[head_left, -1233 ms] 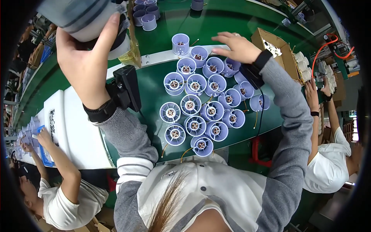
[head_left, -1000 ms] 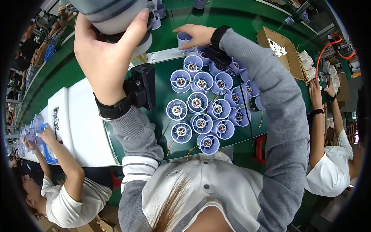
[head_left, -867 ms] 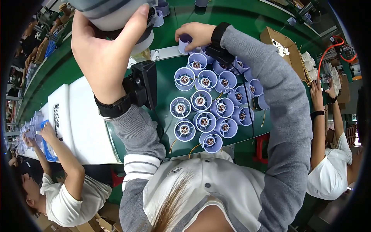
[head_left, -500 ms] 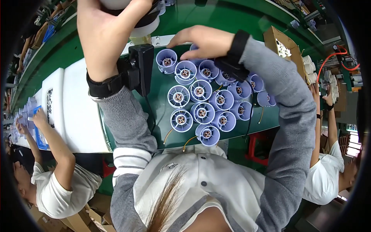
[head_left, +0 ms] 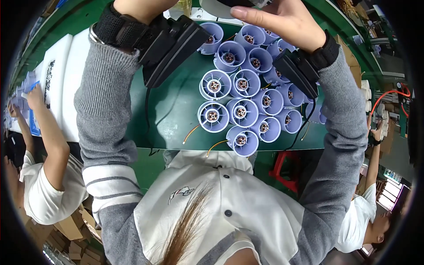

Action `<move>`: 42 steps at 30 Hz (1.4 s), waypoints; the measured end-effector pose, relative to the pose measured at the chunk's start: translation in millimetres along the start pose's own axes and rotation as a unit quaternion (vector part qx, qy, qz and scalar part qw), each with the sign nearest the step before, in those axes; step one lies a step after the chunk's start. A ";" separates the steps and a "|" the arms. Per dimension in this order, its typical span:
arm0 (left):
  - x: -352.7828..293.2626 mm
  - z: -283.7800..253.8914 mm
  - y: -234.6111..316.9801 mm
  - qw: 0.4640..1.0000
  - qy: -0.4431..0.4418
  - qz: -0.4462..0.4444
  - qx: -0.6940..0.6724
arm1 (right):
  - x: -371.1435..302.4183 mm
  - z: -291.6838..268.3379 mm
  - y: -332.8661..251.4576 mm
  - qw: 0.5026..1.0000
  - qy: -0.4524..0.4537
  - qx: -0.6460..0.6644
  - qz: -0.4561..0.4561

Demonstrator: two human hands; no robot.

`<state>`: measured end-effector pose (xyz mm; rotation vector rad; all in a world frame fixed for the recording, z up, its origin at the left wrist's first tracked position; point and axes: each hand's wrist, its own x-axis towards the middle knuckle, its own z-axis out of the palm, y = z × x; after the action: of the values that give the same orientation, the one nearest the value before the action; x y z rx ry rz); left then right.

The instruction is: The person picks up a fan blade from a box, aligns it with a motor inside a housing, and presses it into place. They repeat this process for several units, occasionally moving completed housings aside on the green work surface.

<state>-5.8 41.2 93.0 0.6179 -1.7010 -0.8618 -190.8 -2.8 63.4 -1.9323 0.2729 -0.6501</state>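
Several pale lilac round housings (head_left: 240,110), each with a small motor in its middle, stand packed together on the green table (head_left: 172,115). My left hand (head_left: 137,5) is raised to the picture's top edge; only its heel and wrist show. A white and grey cylinder (head_left: 218,5) sits cut off at that edge, between my hands. My right hand (head_left: 282,20) is up beside it, fingers straight and together, fingertips against the cylinder. Black devices are strapped to my left wrist (head_left: 172,44) and right wrist (head_left: 296,73).
White foam blocks (head_left: 66,79) lie on the table to the left. A person in white (head_left: 48,176) works at the left, another (head_left: 366,216) at the lower right. A red stool (head_left: 287,168) stands under the table edge. Thin orange wires (head_left: 214,145) trail from the nearest housings.
My view has tilted down, so both hands now sit at the top edge. My right hand left the far housings and rose to the cylinder held by my left hand.
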 end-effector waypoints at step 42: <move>-20.0 2.8 -88.1 0.997 0.027 -0.016 -0.064 | -6.7 -9.2 72.5 0.995 -0.058 0.018 0.085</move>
<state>-4.3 4.0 10.6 0.5767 -1.5778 -0.9602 -194.4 -38.8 -0.4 -1.8799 0.3456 -0.4270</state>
